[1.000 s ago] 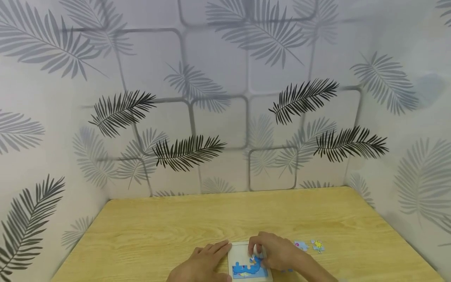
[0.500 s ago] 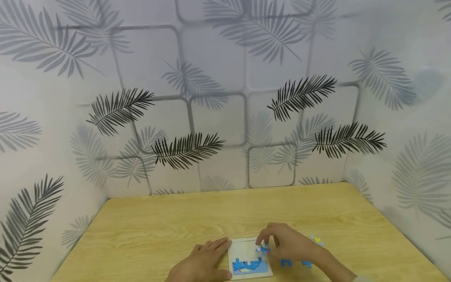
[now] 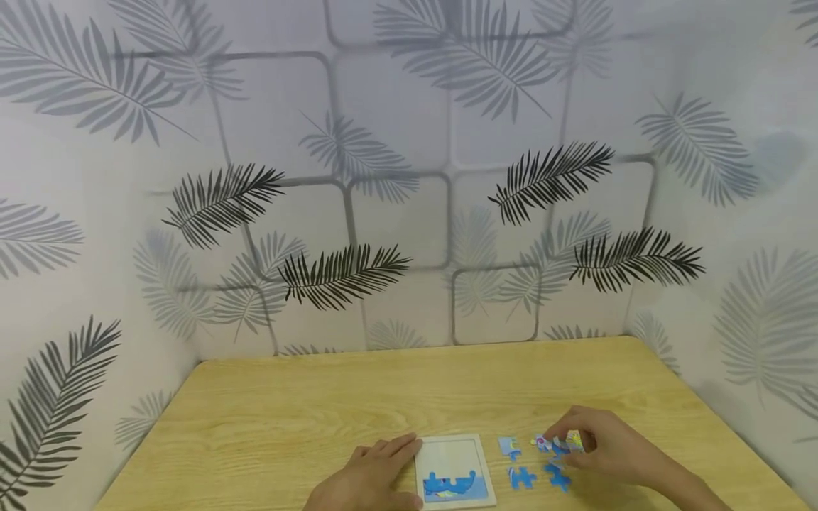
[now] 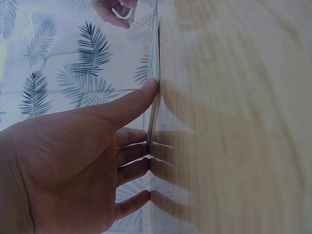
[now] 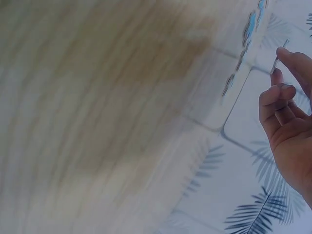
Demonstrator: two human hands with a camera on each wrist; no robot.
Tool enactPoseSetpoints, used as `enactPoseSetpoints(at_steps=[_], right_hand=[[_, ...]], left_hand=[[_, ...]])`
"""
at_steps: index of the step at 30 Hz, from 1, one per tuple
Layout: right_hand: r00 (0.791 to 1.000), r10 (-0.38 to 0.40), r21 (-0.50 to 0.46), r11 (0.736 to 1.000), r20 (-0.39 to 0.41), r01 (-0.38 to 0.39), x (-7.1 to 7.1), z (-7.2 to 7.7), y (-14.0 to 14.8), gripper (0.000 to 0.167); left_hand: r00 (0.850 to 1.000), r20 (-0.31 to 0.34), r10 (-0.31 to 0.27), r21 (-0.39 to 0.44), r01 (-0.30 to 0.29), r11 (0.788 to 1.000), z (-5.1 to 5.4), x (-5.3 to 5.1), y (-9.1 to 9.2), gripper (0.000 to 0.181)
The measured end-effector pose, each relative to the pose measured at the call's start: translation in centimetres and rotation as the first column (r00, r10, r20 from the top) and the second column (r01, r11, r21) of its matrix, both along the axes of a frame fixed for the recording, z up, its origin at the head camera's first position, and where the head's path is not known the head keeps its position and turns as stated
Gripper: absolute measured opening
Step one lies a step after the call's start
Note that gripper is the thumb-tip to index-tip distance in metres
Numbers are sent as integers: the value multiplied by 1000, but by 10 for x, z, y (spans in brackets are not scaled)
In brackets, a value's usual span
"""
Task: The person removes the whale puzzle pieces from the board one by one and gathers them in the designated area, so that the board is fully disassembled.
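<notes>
Left hand [image 3: 371,474] spread against the tray [image 3: 455,454], blue pieces [image 3: 452,486] inside; right hand [image 3: 603,443] with a puzzle piece [image 3: 559,447] in fingertip pinch.

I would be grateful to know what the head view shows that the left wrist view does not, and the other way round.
Only the head view clearly shows the blue pieces lying in the tray, the loose pieces on the table and the back of the left hand. Only the left wrist view shows that hand's palm side, and the tray edge-on. Both show the left hand, the right hand, the tray, the table and the leaf-patterned wall.
</notes>
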State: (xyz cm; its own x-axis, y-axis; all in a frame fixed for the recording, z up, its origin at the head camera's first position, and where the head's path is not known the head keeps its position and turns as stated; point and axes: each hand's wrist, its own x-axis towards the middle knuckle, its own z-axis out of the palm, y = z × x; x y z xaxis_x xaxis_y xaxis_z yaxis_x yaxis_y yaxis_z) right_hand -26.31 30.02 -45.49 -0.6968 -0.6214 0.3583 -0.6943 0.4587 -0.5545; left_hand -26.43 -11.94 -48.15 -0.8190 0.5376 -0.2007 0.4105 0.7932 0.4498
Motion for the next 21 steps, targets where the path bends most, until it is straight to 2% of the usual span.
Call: enactPoseSetpoints(at_steps=[3, 9, 11, 13, 17, 19, 21], right_hand=[[1000, -20, 1, 1000, -17, 20, 3, -2, 16, 34], [999, -27, -5, 1000, -39, 27, 7, -7, 40, 39], [999, -44, 2, 999, -29, 44, 8, -7, 44, 37], [998, -61, 12, 998, 12, 61, 10, -9, 46, 32], [991, -50, 5, 999, 125, 49, 10, -15, 49, 25], [979, -28, -13, 999, 202, 31, 10, -18, 50, 22], [958, -11, -32, 999, 287, 21, 11, -20, 50, 20]], left_hand=[[1000, 6, 2, -7, -2, 1000, 1, -1, 1, 86], [1000, 17, 9, -44, -8, 999, 18, 7, 4, 81], [1000, 9, 1, -51, -1, 999, 20, 8, 4, 80], [1000, 7, -5, -58, 5, 998, 21, 8, 3, 79], [1000, 1, -30, -42, 30, 999, 13, 3, 0, 80], [999, 1, -42, -28, 42, 999, 7, 0, -2, 80], [998, -3, -57, -22, 57, 998, 1, -1, -4, 80]])
